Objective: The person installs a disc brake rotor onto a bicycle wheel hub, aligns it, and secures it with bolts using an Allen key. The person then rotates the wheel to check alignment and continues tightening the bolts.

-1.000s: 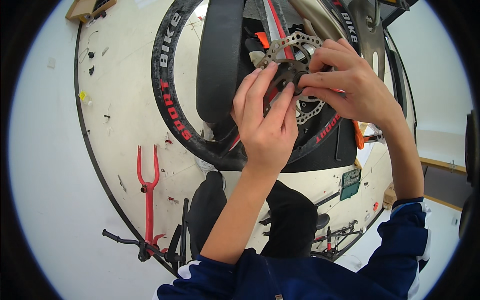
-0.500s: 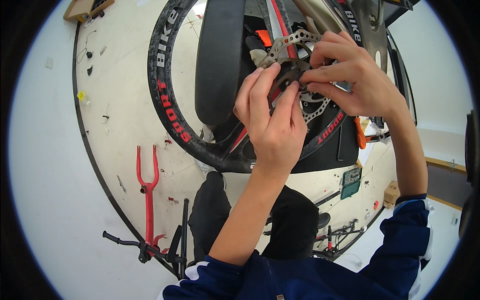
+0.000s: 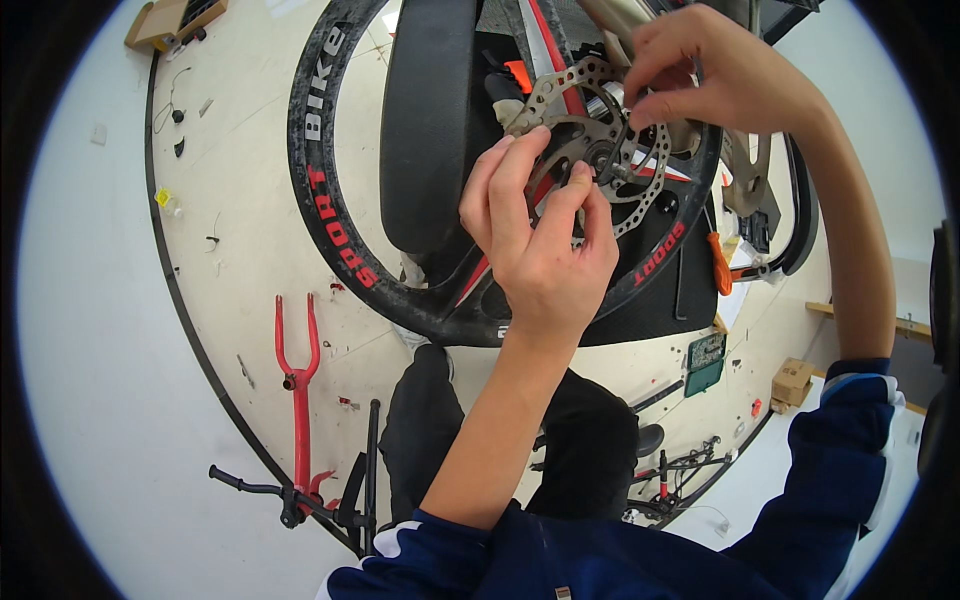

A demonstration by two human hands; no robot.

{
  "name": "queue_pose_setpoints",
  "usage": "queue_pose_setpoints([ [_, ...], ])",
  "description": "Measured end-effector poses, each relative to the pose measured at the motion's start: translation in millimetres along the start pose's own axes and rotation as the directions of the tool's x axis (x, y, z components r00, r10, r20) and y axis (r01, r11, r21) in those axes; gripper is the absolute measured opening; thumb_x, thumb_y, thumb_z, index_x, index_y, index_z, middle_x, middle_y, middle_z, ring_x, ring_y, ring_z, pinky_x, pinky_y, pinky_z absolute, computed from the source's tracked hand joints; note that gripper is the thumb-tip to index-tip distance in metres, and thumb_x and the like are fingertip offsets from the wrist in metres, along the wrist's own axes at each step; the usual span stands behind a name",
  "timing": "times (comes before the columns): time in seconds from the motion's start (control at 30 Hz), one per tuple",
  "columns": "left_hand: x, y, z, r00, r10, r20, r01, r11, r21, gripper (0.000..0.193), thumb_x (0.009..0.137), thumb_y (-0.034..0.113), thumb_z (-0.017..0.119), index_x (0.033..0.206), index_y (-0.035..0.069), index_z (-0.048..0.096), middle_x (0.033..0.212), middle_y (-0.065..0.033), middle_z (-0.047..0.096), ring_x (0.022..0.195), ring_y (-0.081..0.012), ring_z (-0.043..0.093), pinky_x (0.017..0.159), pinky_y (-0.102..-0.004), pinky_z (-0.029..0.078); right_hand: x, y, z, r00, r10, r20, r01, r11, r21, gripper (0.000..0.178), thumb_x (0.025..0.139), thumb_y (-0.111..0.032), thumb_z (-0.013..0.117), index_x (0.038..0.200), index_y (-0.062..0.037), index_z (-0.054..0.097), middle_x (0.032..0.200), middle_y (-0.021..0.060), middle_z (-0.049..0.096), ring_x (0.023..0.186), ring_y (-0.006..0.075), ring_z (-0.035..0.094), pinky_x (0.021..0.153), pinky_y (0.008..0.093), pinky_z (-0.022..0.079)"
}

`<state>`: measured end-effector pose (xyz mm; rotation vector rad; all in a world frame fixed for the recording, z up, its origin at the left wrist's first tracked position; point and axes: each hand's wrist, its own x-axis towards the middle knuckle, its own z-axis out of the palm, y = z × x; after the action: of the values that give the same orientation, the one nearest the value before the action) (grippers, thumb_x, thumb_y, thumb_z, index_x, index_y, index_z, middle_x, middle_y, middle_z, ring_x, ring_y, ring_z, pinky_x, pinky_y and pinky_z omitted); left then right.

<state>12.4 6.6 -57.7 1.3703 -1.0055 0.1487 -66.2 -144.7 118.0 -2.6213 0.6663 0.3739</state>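
A bicycle wheel (image 3: 345, 235) with a black rim and red and white lettering lies in front of me. Over its hub sits a perforated silver brake disc (image 3: 655, 165). My left hand (image 3: 545, 250) is bent over the disc's near left side, some fingertips at its upper left and others close to the hub (image 3: 600, 158). Above the disc's upper right edge is my right hand (image 3: 695, 75), thumb and finger pinched together. Whatever thin thing they hold is too small to make out. A dark slim part shows between those fingertips and the hub.
A long black saddle-like pad (image 3: 430, 130) lies across the wheel. To the right are an orange-handled tool (image 3: 720, 265) and a green case (image 3: 704, 365). A red fork (image 3: 300, 400) and black handlebar (image 3: 245, 483) lie at lower left, a cardboard box (image 3: 792, 382) at right.
My right hand has lifted from the hub, up and to the right, uncovering more of the disc and hub. My left hand has stayed nearly in place.
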Motion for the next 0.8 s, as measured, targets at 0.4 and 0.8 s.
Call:
queue_pose_setpoints([
  [0.4, 2, 0, -5, 0.999, -0.012, 0.033, 0.011, 1.000, 0.022, 0.014, 0.068, -0.002, 0.079, 0.081, 0.002, 0.075, 0.119, -0.0106, 0.066, 0.118, -0.0321, 0.054, 0.095, -0.0374, 0.045, 35, -76, -34, 0.967, -0.154, 0.202, 0.204, 0.944, -0.259, 0.017, 0.083, -0.012, 0.075, 0.093, 0.0015, 0.077, 0.092, 0.0143, 0.073, 0.083, 0.0284, 0.069, 0.078, 0.0363, 0.054],
  [0.8, 1, -1, -4, 0.999, -0.018, 0.049, 0.018, 1.000, 0.015, 0.017, 0.069, -0.004, 0.078, 0.085, 0.003, 0.075, 0.118, -0.0098, 0.065, 0.116, -0.0302, 0.055, 0.097, -0.0386, 0.043, -16, 9, 30, 0.961, 0.110, -0.254, -0.103, 0.994, 0.038, 0.032, 0.078, -0.018, 0.085, 0.085, -0.0004, 0.059, 0.069, 0.0028, 0.059, 0.061, 0.0089, 0.052, 0.057, 0.0262, 0.043],
])
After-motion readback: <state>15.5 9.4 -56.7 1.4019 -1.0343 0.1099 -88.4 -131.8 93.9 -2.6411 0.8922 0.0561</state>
